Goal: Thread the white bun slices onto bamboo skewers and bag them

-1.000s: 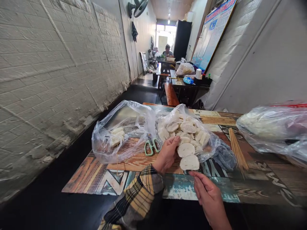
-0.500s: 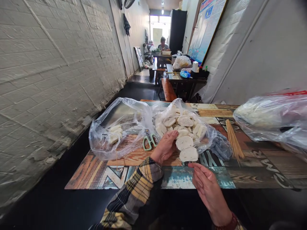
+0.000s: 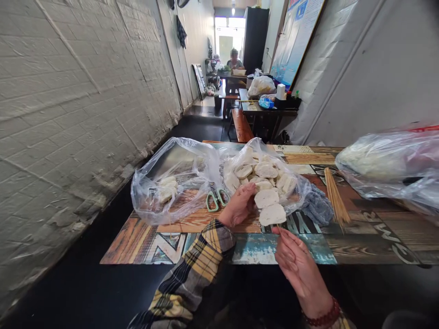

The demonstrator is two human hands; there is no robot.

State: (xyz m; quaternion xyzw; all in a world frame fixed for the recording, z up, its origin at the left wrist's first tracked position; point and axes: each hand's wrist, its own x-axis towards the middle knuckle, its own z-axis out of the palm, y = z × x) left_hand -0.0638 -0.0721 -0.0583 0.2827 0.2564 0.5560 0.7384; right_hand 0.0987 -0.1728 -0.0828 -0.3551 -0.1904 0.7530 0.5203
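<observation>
My right hand (image 3: pixel 291 256) pinches the lower end of a thin wooden skewer (image 3: pixel 279 226). Two white, oval, bread-like slices (image 3: pixel 272 214) are threaded on that skewer, one above the other. At their upper left, my left hand (image 3: pixel 241 203) is closed, thumb and fingers at the edge of another white slice (image 3: pixel 263 184); its exact grip is partly hidden. Just behind, an open clear plastic bag (image 3: pixel 255 148) holds a heap of similar slices (image 3: pixel 265 170). Green-handled scissors (image 3: pixel 212 201) lie left of my left hand.
Another clear bag (image 3: pixel 144 201) with several skewered slices (image 3: pixel 168 188) spreads at left. A grey-blue cloth (image 3: pixel 317 205) and a bundle of skewers (image 3: pixel 334 196) lie at right, beside a large filled bag (image 3: pixel 377 160). A person (image 3: pixel 234 61) sits at a far table.
The view has shifted slightly. Both hands keep nearly the same grip, and the two threaded slices stay on the skewer between them.
</observation>
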